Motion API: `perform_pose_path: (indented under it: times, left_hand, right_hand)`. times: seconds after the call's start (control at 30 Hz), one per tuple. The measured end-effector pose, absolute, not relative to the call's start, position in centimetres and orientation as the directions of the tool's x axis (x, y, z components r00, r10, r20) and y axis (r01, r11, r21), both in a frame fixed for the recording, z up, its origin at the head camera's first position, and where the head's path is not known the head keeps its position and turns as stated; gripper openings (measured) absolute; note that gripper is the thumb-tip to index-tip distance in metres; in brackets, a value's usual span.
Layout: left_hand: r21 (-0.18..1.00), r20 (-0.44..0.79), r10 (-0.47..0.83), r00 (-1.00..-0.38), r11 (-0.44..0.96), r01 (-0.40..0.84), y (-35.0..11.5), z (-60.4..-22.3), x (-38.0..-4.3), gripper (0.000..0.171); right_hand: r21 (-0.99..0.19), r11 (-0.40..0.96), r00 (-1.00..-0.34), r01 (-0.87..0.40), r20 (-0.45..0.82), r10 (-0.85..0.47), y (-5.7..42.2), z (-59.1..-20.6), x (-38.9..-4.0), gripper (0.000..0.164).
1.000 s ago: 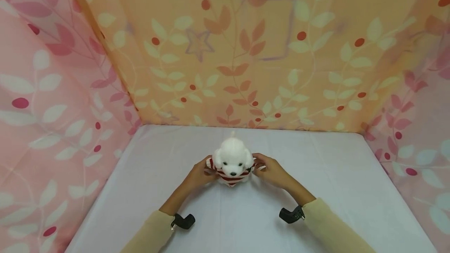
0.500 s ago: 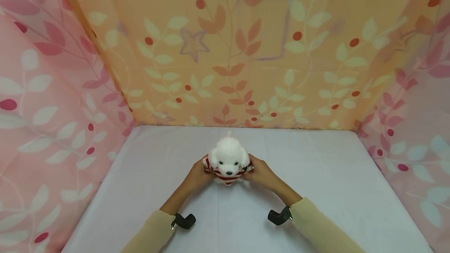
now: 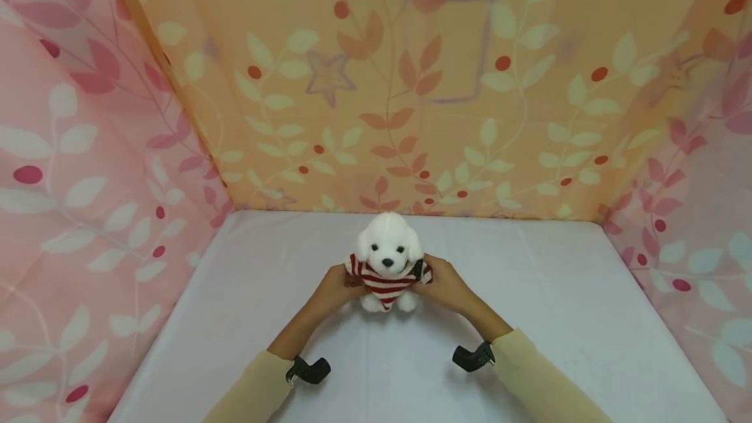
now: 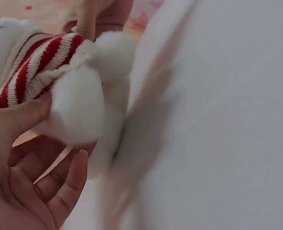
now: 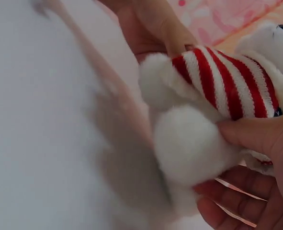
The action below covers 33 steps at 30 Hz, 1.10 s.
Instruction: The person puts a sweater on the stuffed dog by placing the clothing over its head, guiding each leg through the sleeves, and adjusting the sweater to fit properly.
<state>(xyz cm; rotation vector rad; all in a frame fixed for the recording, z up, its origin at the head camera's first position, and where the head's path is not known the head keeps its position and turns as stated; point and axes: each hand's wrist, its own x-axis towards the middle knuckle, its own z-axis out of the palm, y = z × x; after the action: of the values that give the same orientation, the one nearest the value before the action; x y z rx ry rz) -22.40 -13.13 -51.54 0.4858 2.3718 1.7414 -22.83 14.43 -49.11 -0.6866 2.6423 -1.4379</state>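
A white plush dog (image 3: pixel 389 240) in a red-and-white striped knit sweater (image 3: pixel 384 281) faces me near the middle of the table. My left hand (image 3: pixel 335 287) grips its body from the left, thumb on the sweater's hem and fingers behind, as the left wrist view shows. On the other side my right hand (image 3: pixel 444 284) holds it the same way; in the right wrist view its thumb presses beside a round white paw (image 5: pixel 191 143). The dog's back is hidden from the head view.
A white cloth (image 3: pixel 529 292) covers the table. Behind it hangs an orange leaf-patterned curtain (image 3: pixel 282 103), with pink curtains (image 3: pixel 76 227) at both sides. Black wrist devices (image 3: pixel 311 371) sit at both sleeve cuffs.
The plush dog has tipped back, so its face now points up more and more of its striped front and paws show. Both hands have closed in on its sides and hold it.
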Motion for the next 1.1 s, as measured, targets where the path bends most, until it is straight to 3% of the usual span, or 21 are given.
perform_pose_path:
  times: [0.23, 0.4, 0.67, 0.9, 1.1]
  left_hand:
    - [0.974, -0.105, 0.412, -0.905, 0.226, -0.010, -12.7, -48.5, -21.6, 0.031]
    - [0.972, -0.208, 0.498, -0.842, 0.205, -0.119, -12.5, -47.0, -20.9, 0.029]
    - [0.976, -0.218, 0.584, -0.782, 0.134, -0.171, -12.3, -45.9, -20.1, 0.026]
    - [0.979, -0.200, 0.554, -0.808, 0.137, -0.148, -11.7, -46.6, -19.6, 0.023]
    - [0.974, -0.215, 0.454, -0.865, 0.166, -0.155, -10.7, -47.9, -19.5, 0.020]
  right_hand:
    - [-0.902, 0.383, -0.885, -0.202, 0.001, -0.466, 15.6, -46.3, -22.0, 0.040]
    - [-0.945, 0.323, -0.888, -0.055, -0.102, -0.449, 16.6, -44.9, -20.7, 0.036]
    - [-0.970, 0.087, -0.867, 0.227, -0.243, -0.436, 17.6, -44.4, -19.0, 0.035]
    - [-0.910, -0.151, -0.820, 0.386, -0.264, -0.509, 18.2, -45.8, -17.8, 0.012]
    - [-0.899, -0.161, -0.802, 0.408, -0.269, -0.534, 18.5, -47.7, -17.9, 0.018]
